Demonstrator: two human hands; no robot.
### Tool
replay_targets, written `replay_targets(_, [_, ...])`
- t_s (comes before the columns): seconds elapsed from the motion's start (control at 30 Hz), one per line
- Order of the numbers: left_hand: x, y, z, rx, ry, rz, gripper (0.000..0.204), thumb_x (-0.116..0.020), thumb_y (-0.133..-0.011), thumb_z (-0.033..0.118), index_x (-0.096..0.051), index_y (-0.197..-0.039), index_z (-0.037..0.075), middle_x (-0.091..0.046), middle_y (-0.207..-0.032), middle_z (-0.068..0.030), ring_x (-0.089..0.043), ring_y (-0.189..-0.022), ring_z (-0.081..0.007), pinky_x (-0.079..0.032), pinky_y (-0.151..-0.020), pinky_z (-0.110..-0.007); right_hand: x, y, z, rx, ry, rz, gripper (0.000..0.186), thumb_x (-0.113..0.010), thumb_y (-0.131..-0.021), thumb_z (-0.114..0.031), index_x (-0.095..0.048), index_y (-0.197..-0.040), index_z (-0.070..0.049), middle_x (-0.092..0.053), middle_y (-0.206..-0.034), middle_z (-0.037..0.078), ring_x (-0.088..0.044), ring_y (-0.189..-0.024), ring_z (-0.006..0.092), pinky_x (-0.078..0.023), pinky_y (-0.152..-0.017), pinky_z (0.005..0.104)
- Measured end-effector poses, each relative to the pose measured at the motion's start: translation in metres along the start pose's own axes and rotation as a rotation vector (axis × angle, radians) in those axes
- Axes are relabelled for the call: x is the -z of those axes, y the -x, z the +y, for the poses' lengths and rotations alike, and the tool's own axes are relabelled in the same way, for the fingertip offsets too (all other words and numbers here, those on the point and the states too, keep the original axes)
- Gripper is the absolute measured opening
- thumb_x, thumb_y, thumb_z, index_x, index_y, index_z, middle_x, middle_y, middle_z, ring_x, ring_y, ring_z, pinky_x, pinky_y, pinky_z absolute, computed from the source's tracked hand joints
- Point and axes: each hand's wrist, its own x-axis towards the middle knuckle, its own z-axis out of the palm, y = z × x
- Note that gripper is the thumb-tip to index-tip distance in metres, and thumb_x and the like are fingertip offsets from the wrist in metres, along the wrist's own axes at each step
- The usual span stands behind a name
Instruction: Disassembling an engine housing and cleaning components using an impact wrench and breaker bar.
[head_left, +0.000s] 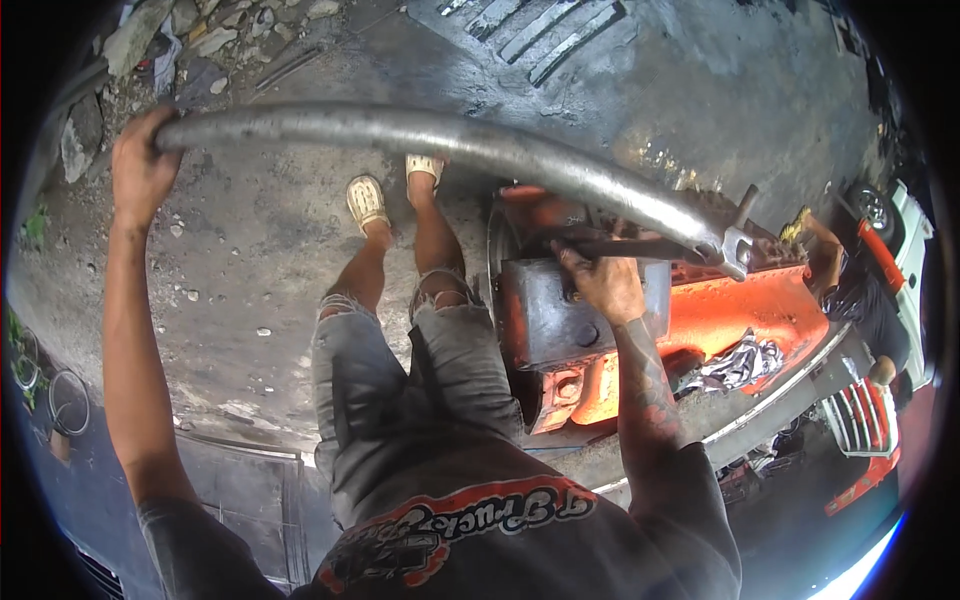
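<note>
My left hand (145, 165) is wrapped round one end of a long grey metal pipe (400, 125), which looks bowed through the lens. It slants across to the right, where its notched, fork-like end sits by a short upright rod (745, 207). Below that stretch of pipe, my right hand (608, 288) closes on a dark metal bar (645, 248) running toward the notched end; whether the two are joined I cannot tell. Under my right hand is a grey metal block (560, 325) on a large orange metal machine part (730, 310). My fingertips there are partly hidden.
A crumpled striped cloth (740, 362) lies against the orange part. Another person's hand (798, 228), yellow over the fingers, is at its far right end. Rubble (215, 40) lies at the far left, a slotted metal grate (545, 35) at the back. A chrome grille (862, 418) stands at right.
</note>
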Motion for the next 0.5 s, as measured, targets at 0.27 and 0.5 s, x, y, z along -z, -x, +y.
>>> replay_targets(0.27, [-0.042, -0.088, -0.014, 0.027, 0.047, 0.124, 0.038, -0.062, -0.077, 0.007, -0.060, -0.115, 0.008, -0.065, -0.107, -0.0160, -0.060, -0.102, -0.0337, -0.047, -0.088, -0.037, -0.017, -0.003, -0.007, -0.111, 0.054, 0.021, 0.022, -0.069, -0.082, -0.022, -0.070, -0.097, -0.006, -0.069, -0.086, 0.016, -0.065, -0.085, 0.0323, -0.048, -0.080, 0.0387])
replay_targets(0.5, [-0.022, -0.018, -0.007, 0.008, 0.130, -0.107, 0.038, -0.065, -0.068, 0.002, -0.062, -0.105, 0.003, -0.065, -0.097, -0.0188, -0.062, -0.092, -0.0354, -0.048, -0.081, -0.039, -0.016, -0.004, -0.006, 0.205, 0.328, 0.141, 0.025, -0.067, -0.082, -0.022, -0.069, -0.101, -0.006, -0.068, -0.095, 0.016, -0.063, -0.095, 0.0313, -0.046, -0.087, 0.0396])
